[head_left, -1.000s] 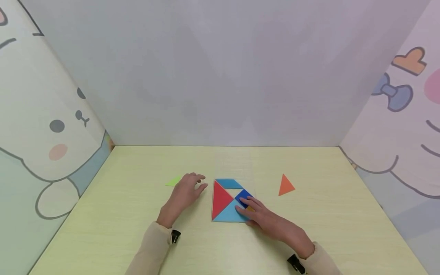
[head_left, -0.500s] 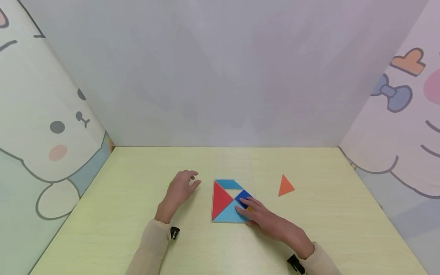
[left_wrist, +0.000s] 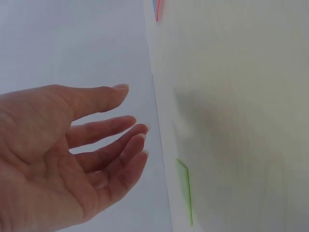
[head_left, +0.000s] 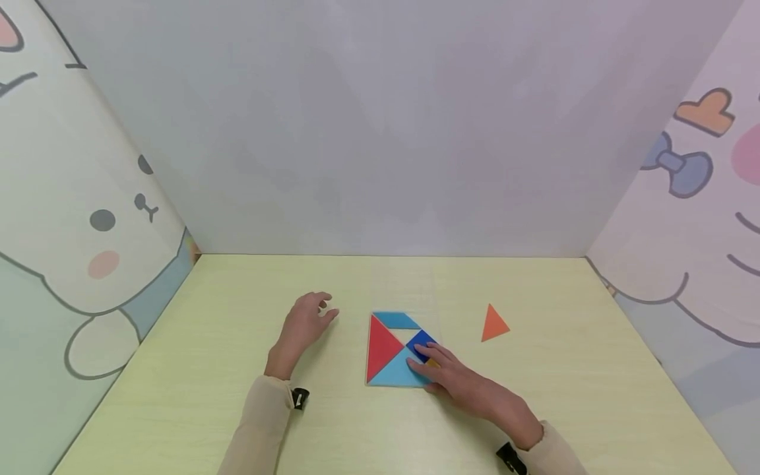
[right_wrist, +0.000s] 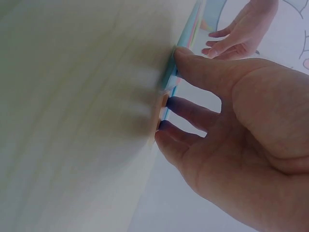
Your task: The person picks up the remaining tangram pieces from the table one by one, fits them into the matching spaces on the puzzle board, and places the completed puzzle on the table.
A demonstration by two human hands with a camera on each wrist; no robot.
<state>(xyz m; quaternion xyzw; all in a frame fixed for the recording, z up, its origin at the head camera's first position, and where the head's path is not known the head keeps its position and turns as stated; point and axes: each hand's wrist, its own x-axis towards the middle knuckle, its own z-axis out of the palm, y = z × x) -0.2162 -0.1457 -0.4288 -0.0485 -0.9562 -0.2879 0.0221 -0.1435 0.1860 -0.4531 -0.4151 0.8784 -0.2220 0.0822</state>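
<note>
My left hand [head_left: 301,324] hovers over the table with its fingers relaxed, holding nothing. A flat green tangram piece [left_wrist: 184,188] lies below it in the left wrist view; in the head view the hand hides this piece. My right hand [head_left: 466,382] rests on a partly filled tangram square, its fingertips on the dark blue piece [head_left: 420,344] and the light blue triangle [head_left: 394,371]. Under those fingers a yellow-orange piece [head_left: 433,362] shows a little. A red triangle [head_left: 381,348] fills the left side, and a blue parallelogram [head_left: 398,320] lies along the far edge.
To the right of the square, an orange triangle [head_left: 495,324] lies loose on the pale wooden table [head_left: 594,369]. A plain grey wall [head_left: 392,132] rises at the table's far edge. Walls with cartoon figures flank both sides.
My left hand has drifted left and slightly away from me, covering the green piece that showed beside it in the head view. My right hand stays on the tangram pieces.
</note>
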